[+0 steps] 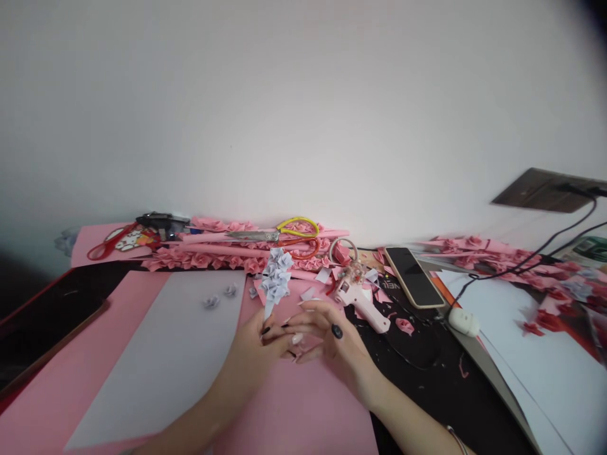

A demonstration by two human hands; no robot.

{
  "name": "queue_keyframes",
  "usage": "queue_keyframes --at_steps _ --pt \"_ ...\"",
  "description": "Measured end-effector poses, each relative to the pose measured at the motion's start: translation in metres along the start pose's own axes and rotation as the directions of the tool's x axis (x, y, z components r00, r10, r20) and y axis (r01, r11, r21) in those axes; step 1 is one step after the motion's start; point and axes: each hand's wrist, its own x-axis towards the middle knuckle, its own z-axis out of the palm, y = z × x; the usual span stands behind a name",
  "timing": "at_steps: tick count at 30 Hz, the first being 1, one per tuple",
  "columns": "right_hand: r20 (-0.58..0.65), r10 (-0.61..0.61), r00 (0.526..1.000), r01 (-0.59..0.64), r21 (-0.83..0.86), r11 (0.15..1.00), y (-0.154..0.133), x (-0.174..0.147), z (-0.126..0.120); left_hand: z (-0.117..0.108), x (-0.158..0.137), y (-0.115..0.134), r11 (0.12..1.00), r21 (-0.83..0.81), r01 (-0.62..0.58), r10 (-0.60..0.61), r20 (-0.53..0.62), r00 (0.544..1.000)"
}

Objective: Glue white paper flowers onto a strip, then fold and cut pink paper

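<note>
My left hand (256, 351) is closed around the stem of a spray of pale bluish-white paper flowers (276, 275), which stands upright above the fingers. My right hand (332, 338) reaches in from the right with its fingers stretched out and thumb raised. Its fingertips overlap those of my left hand, and nothing shows in its grip. Two loose pale paper flowers (212, 302) lie on a white sheet (156, 354) left of my left hand. Beneath both hands is a pink sheet (303, 411).
Scissors with yellow and red handles (298, 227) rest on pink paper flower stems (208, 259) along the wall. A pink glue gun (363, 303) lies right of my hands, near a phone (415, 277), a white earbud case (463, 322) and white sheets (535, 366). Cables hang from a wall socket (545, 189).
</note>
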Motion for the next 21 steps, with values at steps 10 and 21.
queue_keyframes --at_steps 10,21 --pt "-0.277 -0.543 0.792 0.201 -0.722 0.662 -0.007 -0.003 -0.010 -0.006 0.001 0.006 0.989 -0.142 -0.028 0.009 -0.132 0.991" --pt "0.059 -0.363 0.930 0.216 -0.886 0.411 0.004 0.003 -0.007 -0.002 -0.002 0.001 0.916 -0.384 0.118 -0.058 0.165 0.985"
